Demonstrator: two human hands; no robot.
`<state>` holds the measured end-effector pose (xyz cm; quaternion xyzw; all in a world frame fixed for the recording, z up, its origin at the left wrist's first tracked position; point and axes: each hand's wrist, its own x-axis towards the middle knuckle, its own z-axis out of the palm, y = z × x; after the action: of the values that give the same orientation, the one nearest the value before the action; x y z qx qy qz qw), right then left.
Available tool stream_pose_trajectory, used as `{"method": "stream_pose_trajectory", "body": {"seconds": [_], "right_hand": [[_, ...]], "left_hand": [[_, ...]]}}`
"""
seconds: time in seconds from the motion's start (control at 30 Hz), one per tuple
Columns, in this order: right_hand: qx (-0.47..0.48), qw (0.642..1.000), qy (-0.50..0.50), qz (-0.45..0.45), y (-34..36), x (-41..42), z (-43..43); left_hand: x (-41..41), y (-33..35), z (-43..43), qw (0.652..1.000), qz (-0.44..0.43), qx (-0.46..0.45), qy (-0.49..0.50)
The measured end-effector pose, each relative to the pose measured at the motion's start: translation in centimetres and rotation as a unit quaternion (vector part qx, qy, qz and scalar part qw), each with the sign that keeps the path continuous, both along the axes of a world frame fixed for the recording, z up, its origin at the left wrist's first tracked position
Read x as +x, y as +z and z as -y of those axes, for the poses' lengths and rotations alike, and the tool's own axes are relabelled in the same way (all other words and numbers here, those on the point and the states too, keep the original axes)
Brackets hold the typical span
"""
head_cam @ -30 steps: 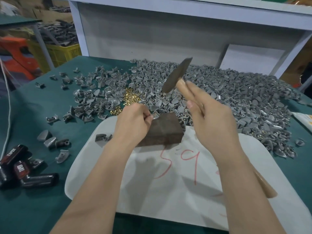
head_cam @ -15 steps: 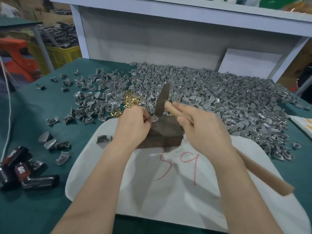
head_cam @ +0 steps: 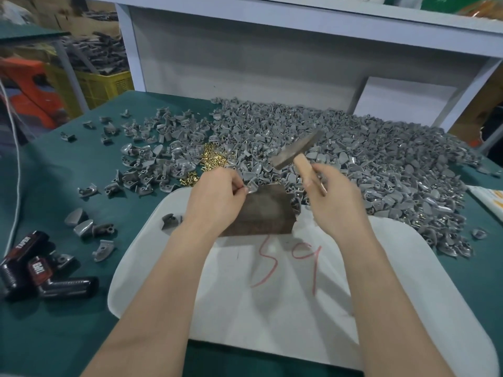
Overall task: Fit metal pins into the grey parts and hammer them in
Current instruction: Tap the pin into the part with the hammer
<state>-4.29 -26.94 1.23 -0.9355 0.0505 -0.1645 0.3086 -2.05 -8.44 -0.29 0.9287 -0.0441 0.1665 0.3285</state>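
The left hand (head_cam: 215,198) pinches one grey part (head_cam: 251,189) between thumb and curled fingertips, steadying it on the far left corner of a dark block (head_cam: 262,213). The part looks small, light and rigid, with a rounded, slick shell, so it would likely skid or tip under a blow. It is best held low by its edges, fingers clear of the pin. Whether a pin is seated cannot be seen. The hammer (head_cam: 298,153) hovers up and to the right of the part. The right hand (head_cam: 339,205) is wrapped round its wooden handle close to the head, a short grip suited to light taps.

The green surface (head_cam: 68,170) carries black tools (head_cam: 32,265) near left, a white board (head_cam: 299,308) under the block, brass pins (head_cam: 213,159) beyond the left hand and a heap of grey parts (head_cam: 367,164) spreading far right. A yellow crate (head_cam: 104,87) stands far left, beside a white shelf frame (head_cam: 272,20).
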Motion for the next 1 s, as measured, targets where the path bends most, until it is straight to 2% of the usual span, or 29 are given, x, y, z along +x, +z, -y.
{"method": "stream_pose_trajectory", "body": {"seconds": [0.1, 0.17, 0.23, 0.3, 0.33, 0.37, 0.43, 0.5, 0.57, 0.63, 0.67, 0.73, 0.77, 0.8, 0.83, 0.9, 0.93, 1.0], "right_hand": [[-0.016, 0.995, -0.031, -0.089, -1.2, 0.8, 0.6], [-0.038, 0.992, -0.041, -0.11, -1.8, 1.0, 0.8], [-0.059, 0.994, -0.054, -0.076, -1.9, 1.1, 0.8], [-0.05, 0.997, -0.052, 0.031, -1.4, 0.9, 0.4], [-0.025, 0.996, -0.019, 0.08, -0.9, 0.8, -0.2], [0.009, 0.995, 0.038, 0.09, -0.4, 1.0, -0.9], [0.053, 0.985, 0.164, 0.013, 0.1, 1.5, -2.7], [0.066, 0.978, 0.198, -0.027, 0.4, 2.5, -3.8], [0.117, 0.984, 0.128, 0.034, 1.1, 4.1, -3.7], [0.161, 0.984, 0.005, 0.081, 1.9, 5.6, -2.8], [0.147, 0.987, -0.043, 0.051, 2.3, 6.2, -2.6], [-0.009, 0.995, -0.077, -0.06, 2.5, 6.1, -3.1], [-0.071, 0.994, -0.045, -0.063, 2.5, 5.6, -4.1], [-0.09, 0.995, 0.026, -0.035, 2.4, 5.0, -5.6], [-0.072, 0.989, 0.126, -0.009, 2.3, 4.1, -7.4], [-0.067, 0.95, 0.303, -0.023, 1.8, 2.6, -11.2], [-0.113, 0.929, 0.351, -0.042, 1.4, 2.3, -12.9], [-0.256, 0.888, 0.379, -0.055, 0.5, 2.2, -15.8]], "left_hand": [[0.1, -0.1, 0.0, 1.0, 0.007, -0.005, -0.006], [0.1, -0.1, 0.0, 1.0, 0.007, -0.016, -0.013], [0.1, -0.1, 0.0, 1.0, 0.005, -0.023, -0.021], [0.0, 0.0, 0.1, 0.999, 0.007, -0.031, -0.029], [0.0, 0.1, 0.2, 0.999, 0.011, -0.036, -0.036], [0.0, 0.2, 0.3, 0.998, 0.015, -0.044, -0.046], [-0.1, 0.5, 0.5, 0.995, 0.017, -0.074, -0.069], [-0.3, 0.7, 0.6, 0.991, 0.024, -0.117, -0.068], [-0.3, 1.1, 0.3, 0.985, 0.048, -0.165, -0.03], [-0.2, 1.5, -0.3, 0.97, 0.091, -0.223, 0.027], [-0.2, 1.7, -0.8, 0.957, 0.113, -0.261, 0.053], [0.0, 2.1, -1.6, 0.921, 0.15, -0.346, 0.095], [0.1, 2.1, -2.1, 0.901, 0.168, -0.382, 0.117], [0.1, 2.2, -2.6, 0.882, 0.185, -0.41, 0.139], [0.2, 2.3, -3.1, 0.864, 0.203, -0.432, 0.158], [0.3, 2.5, -3.9, 0.828, 0.243, -0.472, 0.18], [0.2, 2.7, -4.2, 0.807, 0.265, -0.494, 0.185], [0.1, 2.9, -4.8, 0.768, 0.303, -0.53, 0.194]]}}
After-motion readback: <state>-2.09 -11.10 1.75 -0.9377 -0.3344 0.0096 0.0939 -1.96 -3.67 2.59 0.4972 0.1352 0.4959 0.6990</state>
